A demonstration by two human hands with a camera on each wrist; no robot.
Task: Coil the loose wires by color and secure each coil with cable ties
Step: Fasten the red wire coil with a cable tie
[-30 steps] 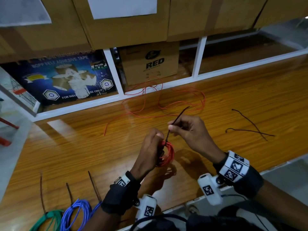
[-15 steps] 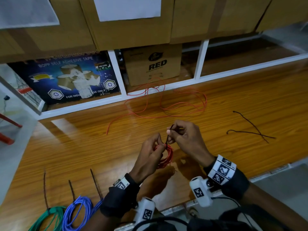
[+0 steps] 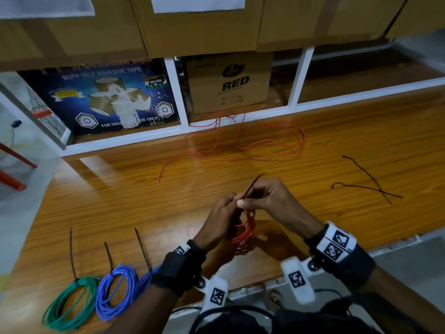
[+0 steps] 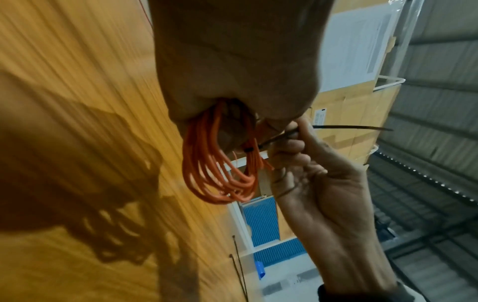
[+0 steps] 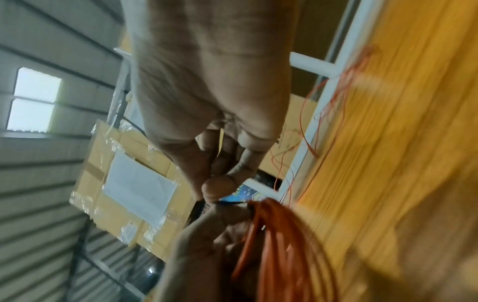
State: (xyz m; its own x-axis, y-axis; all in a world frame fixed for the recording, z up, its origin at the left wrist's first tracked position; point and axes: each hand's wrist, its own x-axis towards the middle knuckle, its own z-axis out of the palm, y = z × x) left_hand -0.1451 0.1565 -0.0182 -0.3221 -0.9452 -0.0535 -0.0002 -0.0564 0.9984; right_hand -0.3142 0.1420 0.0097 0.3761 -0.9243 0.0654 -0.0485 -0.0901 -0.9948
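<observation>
Both hands raised over the wooden table (image 3: 361, 131), near its front edge. Left hand (image 3: 220, 221) grips the red coil (image 3: 246, 231); right hand (image 3: 269, 200) pinches the black cable tie (image 3: 250, 186) cinched round it. Open tabletop right and left. Loose red wire (image 3: 240, 143) behind; three tied coils (image 3: 115, 291) front left; two spare ties (image 3: 366, 186) right.

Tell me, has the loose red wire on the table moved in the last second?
No, the loose red wire still loops right before the RED box.
</observation>
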